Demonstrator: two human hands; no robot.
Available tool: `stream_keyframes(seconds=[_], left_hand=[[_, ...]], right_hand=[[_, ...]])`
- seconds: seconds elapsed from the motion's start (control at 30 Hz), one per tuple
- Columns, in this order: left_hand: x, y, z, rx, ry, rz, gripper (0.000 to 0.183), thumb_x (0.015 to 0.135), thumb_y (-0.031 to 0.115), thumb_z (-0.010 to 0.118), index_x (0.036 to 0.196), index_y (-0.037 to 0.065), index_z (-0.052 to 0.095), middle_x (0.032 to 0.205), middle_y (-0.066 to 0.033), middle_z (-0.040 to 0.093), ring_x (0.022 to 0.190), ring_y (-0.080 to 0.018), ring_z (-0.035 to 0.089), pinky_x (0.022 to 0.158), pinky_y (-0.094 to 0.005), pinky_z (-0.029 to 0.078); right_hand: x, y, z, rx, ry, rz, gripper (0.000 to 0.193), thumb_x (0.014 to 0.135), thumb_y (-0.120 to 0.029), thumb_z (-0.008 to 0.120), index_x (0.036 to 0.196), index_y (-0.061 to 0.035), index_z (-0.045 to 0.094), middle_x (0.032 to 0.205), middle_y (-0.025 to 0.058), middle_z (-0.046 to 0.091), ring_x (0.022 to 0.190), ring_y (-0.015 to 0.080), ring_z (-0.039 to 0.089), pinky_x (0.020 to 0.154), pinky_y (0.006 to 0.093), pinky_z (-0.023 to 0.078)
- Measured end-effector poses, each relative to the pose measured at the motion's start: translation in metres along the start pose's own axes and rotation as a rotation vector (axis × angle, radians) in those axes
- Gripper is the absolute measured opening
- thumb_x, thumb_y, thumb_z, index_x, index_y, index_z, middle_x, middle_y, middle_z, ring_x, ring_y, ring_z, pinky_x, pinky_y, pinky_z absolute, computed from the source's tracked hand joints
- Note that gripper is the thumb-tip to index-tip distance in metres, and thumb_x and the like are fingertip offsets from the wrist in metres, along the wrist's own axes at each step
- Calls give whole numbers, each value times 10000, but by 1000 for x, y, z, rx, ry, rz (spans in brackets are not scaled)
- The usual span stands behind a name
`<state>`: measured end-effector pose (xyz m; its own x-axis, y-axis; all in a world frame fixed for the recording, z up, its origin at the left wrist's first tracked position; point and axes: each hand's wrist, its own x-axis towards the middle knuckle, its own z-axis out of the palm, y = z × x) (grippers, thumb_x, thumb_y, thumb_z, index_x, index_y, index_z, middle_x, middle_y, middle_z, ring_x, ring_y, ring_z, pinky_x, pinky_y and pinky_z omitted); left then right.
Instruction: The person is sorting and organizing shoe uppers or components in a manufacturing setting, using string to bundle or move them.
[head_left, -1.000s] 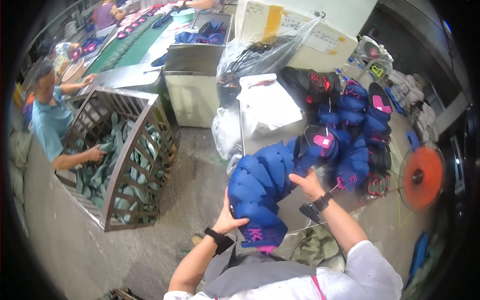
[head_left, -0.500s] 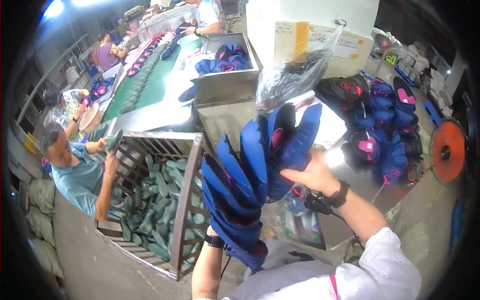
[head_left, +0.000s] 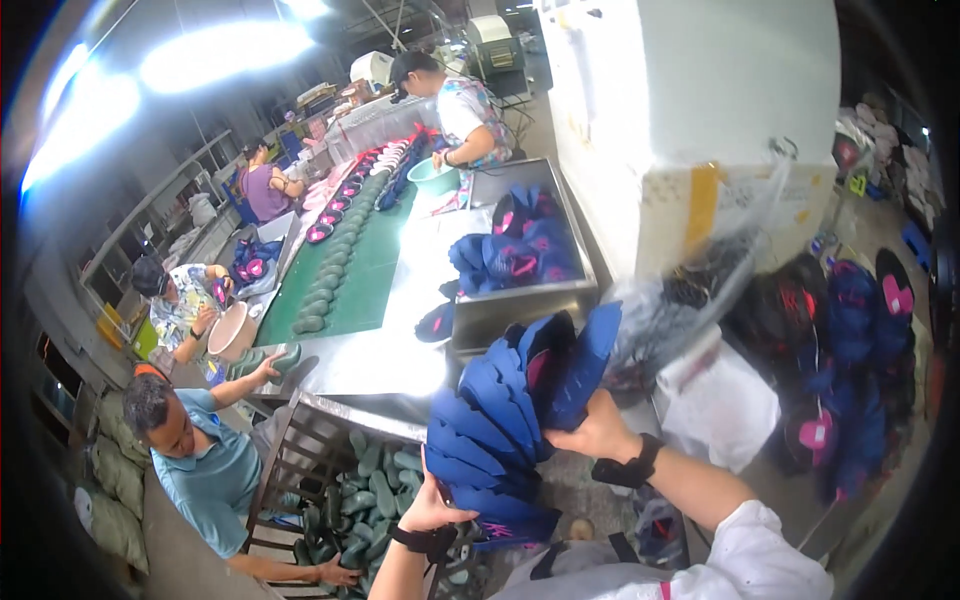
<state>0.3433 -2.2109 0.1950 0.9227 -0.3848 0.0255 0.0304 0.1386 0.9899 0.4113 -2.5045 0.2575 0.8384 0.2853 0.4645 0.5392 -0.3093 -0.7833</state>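
Fanning out across the middle of the frame, a big stack of blue shoe uppers (head_left: pixel 510 420) is being held up between both hands, pretty much dead center and a bit toward 6 o'clock. The left hand (head_left: pixel 432 505) is pressed up against the bottom end of the stack at about 7 o'clock, fingers spread and wrapped onto the lowest pieces. The right hand (head_left: pixel 597 432) is clamped on the side of the stack at roughly 4 o'clock from it, thumb and fingers closed on the blue material. A black wristband is worn on each wrist.

Just past the stack, toward 12 o'clock, a metal tray (head_left: pixel 520 300) is seen with more blue and pink pieces piled in it. Off at 3 o'clock, a heap of dark blue and pink shoe parts (head_left: pixel 850 370) is stacked up, with a clear plastic bag (head_left: pixel 690 300) hanging between it and the tray. A long green conveyor table (head_left: pixel 360 265) is laid out toward 11 o'clock, lined with small green pieces. Down at 7 o'clock, a wire crate (head_left: pixel 310 460) full of green insoles is being reached into by a person in a teal shirt (head_left: pixel 205 470). Other workers are seated along the table farther back.
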Motion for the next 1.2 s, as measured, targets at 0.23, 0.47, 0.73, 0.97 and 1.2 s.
stream_keyframes(seconds=[0.23,0.47,0.73,0.97,1.2], left_hand=[[173,98,-40,88,20,222,1262,561,29,782,1354,84,-198,1327,-161,282,1225,-270,308,1019,-390,268],[375,105,-95,67,121,549,1249,573,-4,763,1328,115,-225,1281,-212,307,1194,-287,351,985,-391,320],[466,12,-156,575,132,264,1183,600,318,800,1337,-22,-61,1277,-284,338,1171,-363,401,973,-380,334],[488,39,-150,1516,85,-154,1116,559,547,733,1321,-57,185,1274,-356,315,820,-406,602,653,-398,510],[550,-16,-130,1430,-111,141,830,610,429,742,1179,-27,346,1262,-356,322,903,-436,556,734,-440,479]], right_hand=[[191,19,-47,64,249,-244,450,662,-218,751,1019,-16,567,938,123,629,883,224,598,806,327,450],[369,86,-75,-84,237,-229,298,637,-155,725,885,-26,620,984,150,594,916,319,540,800,376,418],[410,250,-40,-223,43,103,373,718,-184,650,1029,3,565,980,169,604,908,323,578,821,357,431],[406,224,-37,-568,165,-140,441,720,-117,608,1142,-53,497,1173,140,501,1105,320,447,932,384,363],[212,113,-49,-107,-376,-280,133,784,-120,555,906,-69,573,940,67,572,894,238,540,760,351,439]])
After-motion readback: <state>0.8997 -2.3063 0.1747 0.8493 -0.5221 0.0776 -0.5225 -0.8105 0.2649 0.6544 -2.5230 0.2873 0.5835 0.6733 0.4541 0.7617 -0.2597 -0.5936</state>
